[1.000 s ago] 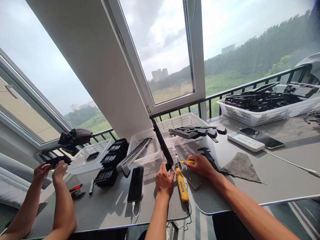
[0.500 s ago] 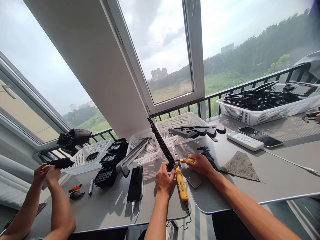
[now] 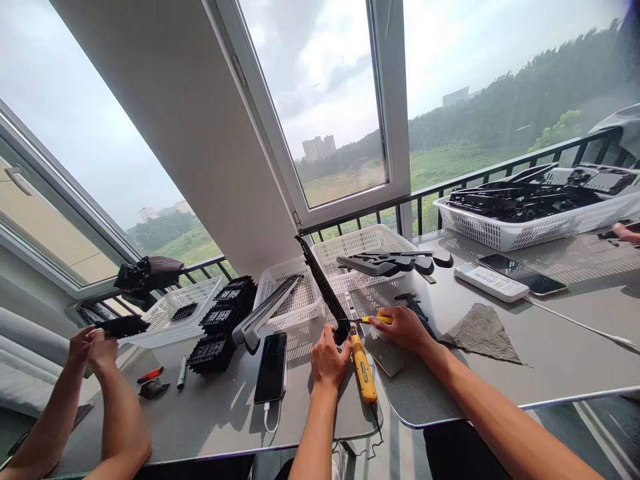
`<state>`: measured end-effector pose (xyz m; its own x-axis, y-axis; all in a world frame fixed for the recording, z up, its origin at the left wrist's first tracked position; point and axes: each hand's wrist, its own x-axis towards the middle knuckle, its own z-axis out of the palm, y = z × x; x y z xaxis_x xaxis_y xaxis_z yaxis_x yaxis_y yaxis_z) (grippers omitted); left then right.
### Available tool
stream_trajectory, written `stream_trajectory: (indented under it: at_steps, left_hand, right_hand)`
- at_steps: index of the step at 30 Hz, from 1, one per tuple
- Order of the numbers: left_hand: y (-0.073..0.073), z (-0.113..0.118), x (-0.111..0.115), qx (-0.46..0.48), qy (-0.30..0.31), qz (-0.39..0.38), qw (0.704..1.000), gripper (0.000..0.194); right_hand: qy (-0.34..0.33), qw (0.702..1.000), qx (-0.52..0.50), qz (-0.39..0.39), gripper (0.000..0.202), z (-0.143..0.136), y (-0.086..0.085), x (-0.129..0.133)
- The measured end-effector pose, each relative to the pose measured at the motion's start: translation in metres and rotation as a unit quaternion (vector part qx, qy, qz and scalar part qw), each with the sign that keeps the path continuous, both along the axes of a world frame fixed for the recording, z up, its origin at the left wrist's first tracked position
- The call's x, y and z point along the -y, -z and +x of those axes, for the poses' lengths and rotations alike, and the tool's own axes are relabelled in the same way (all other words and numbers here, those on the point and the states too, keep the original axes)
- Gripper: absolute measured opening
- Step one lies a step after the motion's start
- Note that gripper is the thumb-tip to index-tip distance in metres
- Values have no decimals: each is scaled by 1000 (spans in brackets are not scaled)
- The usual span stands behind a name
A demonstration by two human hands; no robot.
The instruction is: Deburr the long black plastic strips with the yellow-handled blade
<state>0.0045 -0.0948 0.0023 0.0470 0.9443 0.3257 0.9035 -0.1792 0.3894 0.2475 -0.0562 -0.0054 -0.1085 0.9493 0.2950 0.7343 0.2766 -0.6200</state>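
A long black plastic part [image 3: 323, 283] rises at a slant from my left hand [image 3: 330, 358], whose fingers are wrapped round its lower end. My right hand [image 3: 403, 328] grips a small tool with a yellow handle [image 3: 379, 320], its thin dark tip reaching the part's lower end. Just below, a yellow corded power tool [image 3: 364, 373] lies between my hands. Under my right hand is a flat grey-brown block [image 3: 386, 355]. Behind that hand lies a black caliper-like tool [image 3: 416, 310]. The exact contact of the tip is too small to make out.
Grey curved parts lie across white baskets [image 3: 360, 247]. Left are a phone [image 3: 271, 368], stacked black parts [image 3: 220, 327] and a co-worker's hands [image 3: 97, 347]. Right are a grey cloth [image 3: 483, 333], a white device [image 3: 490, 283] and a full basket [image 3: 500, 230]. Another person's hand [image 3: 627, 232] shows at the edge.
My hands and the black part stay almost in place, with only a slight shift of the right hand. At the right edge, the other person's hand has come further into view.
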Motion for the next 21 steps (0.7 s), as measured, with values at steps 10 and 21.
stream_trajectory:
  at_steps: [10, 21]
  left_hand:
    - [0, -1, 0, 0, -34, -5, 999, 29]
    - [1, -2, -1, -2, -44, 1, 999, 31]
  right_hand:
    - [-2, 1000, 6, 24, 38, -1, -3, 2]
    - [-7, 999, 35, 32, 33, 3, -12, 5]
